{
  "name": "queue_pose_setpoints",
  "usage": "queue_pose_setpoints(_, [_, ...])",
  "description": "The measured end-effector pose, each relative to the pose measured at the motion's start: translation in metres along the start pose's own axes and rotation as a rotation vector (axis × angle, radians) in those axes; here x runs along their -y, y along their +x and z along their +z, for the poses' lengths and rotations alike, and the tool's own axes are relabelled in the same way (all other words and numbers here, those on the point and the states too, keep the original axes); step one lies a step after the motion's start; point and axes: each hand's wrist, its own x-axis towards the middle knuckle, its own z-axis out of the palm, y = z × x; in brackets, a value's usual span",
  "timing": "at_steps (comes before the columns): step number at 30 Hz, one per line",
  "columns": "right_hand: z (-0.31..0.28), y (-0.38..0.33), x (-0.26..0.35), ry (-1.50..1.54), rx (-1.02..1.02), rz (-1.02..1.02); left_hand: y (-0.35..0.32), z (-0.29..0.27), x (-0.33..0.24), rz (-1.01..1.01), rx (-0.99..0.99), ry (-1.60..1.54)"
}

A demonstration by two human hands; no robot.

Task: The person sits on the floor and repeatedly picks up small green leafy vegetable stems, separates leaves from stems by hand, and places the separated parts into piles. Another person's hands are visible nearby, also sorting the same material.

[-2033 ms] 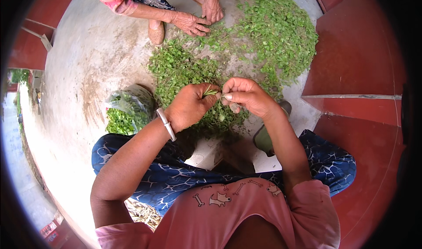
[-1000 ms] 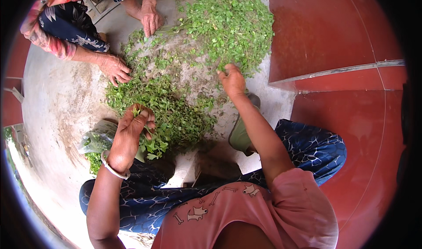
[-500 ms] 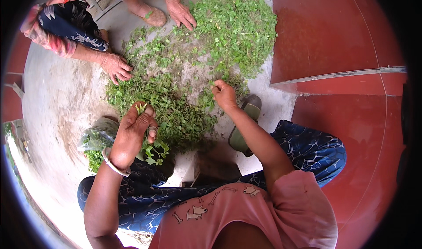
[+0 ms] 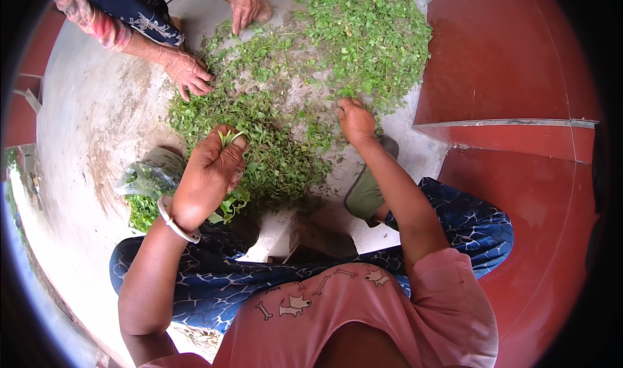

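Note:
My left hand [image 4: 211, 167], with a white bangle on its wrist, is closed round a small bunch of leafy green herbs [image 4: 232, 204]. Pale cut-looking stem ends show above the thumb, and leaves hang below the fist. Under and beyond it spreads a darker heap of wilted herbs [image 4: 266, 141] on the floor. My right hand [image 4: 357, 121] is closed, thumb and fingertips pinched together at the lower edge of a brighter herb heap [image 4: 370, 40]. Whatever lies between those fingertips is too small to make out.
Opposite me, a person's hand [image 4: 188, 74] rests at the heap's left edge; their other hand [image 4: 244, 8] hangs further back. A clear plastic bag [image 4: 152, 178] with greens lies by my left foot. My green shoe [image 4: 367, 196] and red panels [image 4: 506, 50] are at right.
My right hand has moved slightly farther out and right, toward the brighter heap. My left hand, still gripping the herbs, has risen a little. The other person's far hand has drawn back.

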Motion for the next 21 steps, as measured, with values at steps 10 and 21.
queue_pose_setpoints(10, [0.016,0.028,-0.002,-0.181,0.156,-0.025,-0.004,-0.002,0.002,0.001,0.001,0.040])
queue_pose_setpoints(21, [-0.082,0.030,0.041,0.642,0.782,0.068,0.000,-0.008,0.005,0.265,-0.113,0.398])
